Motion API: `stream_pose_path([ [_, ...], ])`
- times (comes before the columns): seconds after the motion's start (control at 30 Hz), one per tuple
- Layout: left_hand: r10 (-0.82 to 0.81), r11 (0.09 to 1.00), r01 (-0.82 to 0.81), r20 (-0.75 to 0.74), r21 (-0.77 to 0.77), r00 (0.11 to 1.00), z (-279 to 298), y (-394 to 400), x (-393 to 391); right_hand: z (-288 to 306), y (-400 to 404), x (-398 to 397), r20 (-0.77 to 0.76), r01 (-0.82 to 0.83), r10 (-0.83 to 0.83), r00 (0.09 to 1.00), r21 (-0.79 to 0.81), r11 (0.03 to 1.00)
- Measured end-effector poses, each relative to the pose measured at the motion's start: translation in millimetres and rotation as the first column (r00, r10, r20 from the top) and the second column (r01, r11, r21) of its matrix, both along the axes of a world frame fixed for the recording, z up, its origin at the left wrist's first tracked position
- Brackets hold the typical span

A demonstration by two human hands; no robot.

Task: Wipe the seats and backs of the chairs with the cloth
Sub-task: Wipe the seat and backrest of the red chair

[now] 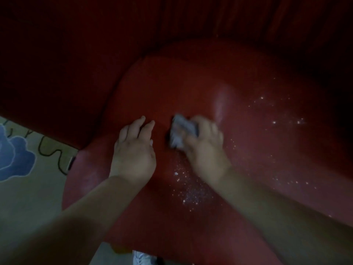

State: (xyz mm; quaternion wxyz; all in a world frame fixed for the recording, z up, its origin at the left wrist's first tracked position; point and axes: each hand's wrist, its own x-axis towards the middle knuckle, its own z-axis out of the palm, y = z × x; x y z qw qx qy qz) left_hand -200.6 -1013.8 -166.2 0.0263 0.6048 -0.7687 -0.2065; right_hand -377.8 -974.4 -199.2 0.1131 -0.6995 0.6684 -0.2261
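With the left hand [133, 150] resting flat and empty on the red seat [248, 150] and the right hand [204, 148] gripping the cloth [181, 132] mid-seat, a fast sweep could scatter the white crumbs [191, 194] onto the floor [28, 197].

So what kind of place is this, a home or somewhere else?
Probably a home, though it's dim: a red cushioned seat, dusted with white specks, and a flower-patterned floor covering beside it.

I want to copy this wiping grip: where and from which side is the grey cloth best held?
Grip the bunched cloth from above, as the right hand does: fingers curled over its top, the folded bulk under them against the red chair seat. It lies wadded flat, so its upper side is open.
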Motion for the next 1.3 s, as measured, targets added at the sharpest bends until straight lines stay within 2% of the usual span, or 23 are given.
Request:
stream_pose_path([
  [0.07,-0.009,1.000,0.009,-0.006,0.001,1.000,-0.6,4.6,2.1,1.3,24.8,5.4,-0.007,-0.158,0.158,0.987,0.016,0.987],
  [0.1,-0.015,1.000,0.015,-0.008,-0.003,1.000,-0.9,6.7,4.1,2.3,23.9,-1.5,-0.027,-0.173,0.174,0.984,0.020,0.985],
  [0.13,-0.023,1.000,0.023,-0.008,-0.007,1.000,-1.1,8.6,6.3,3.0,16.4,-9.3,-0.055,-0.139,0.140,0.989,0.020,0.990],
  [0.27,-0.050,0.999,0.050,-0.011,-0.011,0.999,-3.2,15.7,17.9,1.2,-16.3,-21.7,-0.053,0.225,-0.222,0.974,0.061,0.973],
  [0.3,-0.047,0.999,0.047,-0.013,-0.005,0.999,-3.5,18.2,19.9,1.3,-11.1,-13.9,-0.038,0.234,-0.232,0.972,0.068,0.970],
  [0.43,-0.059,0.998,0.059,-0.018,0.000,0.998,-2.9,30.3,25.7,2.6,48.2,19.0,0.020,-0.038,0.037,0.999,0.051,0.998],
  [0.5,-0.070,0.997,0.071,-0.012,0.007,0.997,-3.2,37.4,27.3,4.5,58.2,15.3,0.001,-0.070,0.070,0.998,0.070,0.995],
  [0.6,-0.085,0.996,0.085,-0.004,0.008,0.996,-2.4,45.1,27.1,5.3,44.6,-5.4,-0.067,0.158,-0.152,0.986,0.087,0.984],
  [0.7,-0.112,0.994,0.112,-0.003,-0.003,0.994,-2.6,50.3,27.9,4.4,57.7,-4.1,-0.033,0.355,-0.353,0.935,0.093,0.930],
  [0.8,-0.168,0.986,0.169,0.033,-0.009,0.985,-3.2,57.1,29.6,5.6,87.6,28.4,0.025,0.269,-0.271,0.962,0.081,0.960],
  [0.9,-0.220,0.975,0.222,0.054,-0.026,0.974,-4.1,66.9,32.2,6.9,80.8,37.9,-0.022,0.154,-0.153,0.988,0.086,0.984],
  [0.97,-0.237,0.970,0.239,0.049,-0.042,0.970,-4.7,72.3,34.0,7.2,71.1,27.8,-0.061,0.185,-0.180,0.982,0.086,0.979],
  [1.07,-0.238,0.969,0.240,0.041,-0.050,0.970,-6.4,79.8,38.2,2.8,93.2,13.7,-0.049,0.380,-0.378,0.925,0.080,0.921],
  [1.13,-0.242,0.969,0.243,0.044,-0.042,0.969,-6.7,85.4,40.1,2.4,121.7,26.0,-0.035,0.439,-0.438,0.898,0.064,0.896],
  [1.2,-0.240,0.970,0.242,0.043,-0.038,0.970,-7.3,89.5,41.7,0.8,132.5,51.0,-0.039,0.396,-0.394,0.918,0.055,0.917],
  [1.3,-0.227,0.972,0.229,0.030,-0.052,0.973,-8.5,90.6,43.7,1.3,105.3,70.4,-0.034,0.322,-0.321,0.946,0.052,0.945],
])
